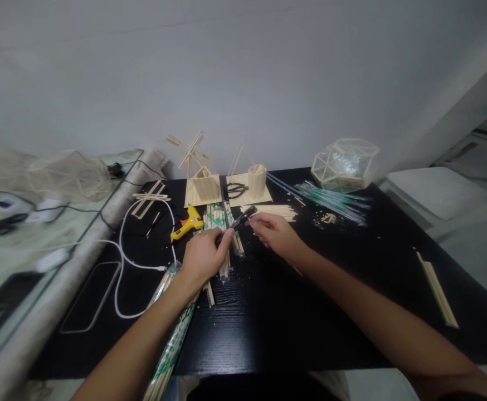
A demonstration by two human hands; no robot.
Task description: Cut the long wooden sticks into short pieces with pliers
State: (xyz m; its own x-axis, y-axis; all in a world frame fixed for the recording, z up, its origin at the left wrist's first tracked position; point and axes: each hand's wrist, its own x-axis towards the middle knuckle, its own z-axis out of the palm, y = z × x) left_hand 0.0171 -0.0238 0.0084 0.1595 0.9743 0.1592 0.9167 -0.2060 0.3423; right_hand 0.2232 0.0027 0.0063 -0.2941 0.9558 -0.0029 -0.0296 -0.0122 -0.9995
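one dark tool (243, 218), frame centre, its handle end hidden by the left hand (205, 253), whose fingers are wrapped round it. at its tip, the right hand (274, 234), fingers curled toward the thumb; whether they grip anything cannot be told. left of centre, one yellow glue gun (188, 223). above centre, two boards (191, 196). upper right, one frame model (344, 161). lower left, one stick pack (176, 342), cut off by the bottom edge.

Phone (90, 298) on black table (268, 323)
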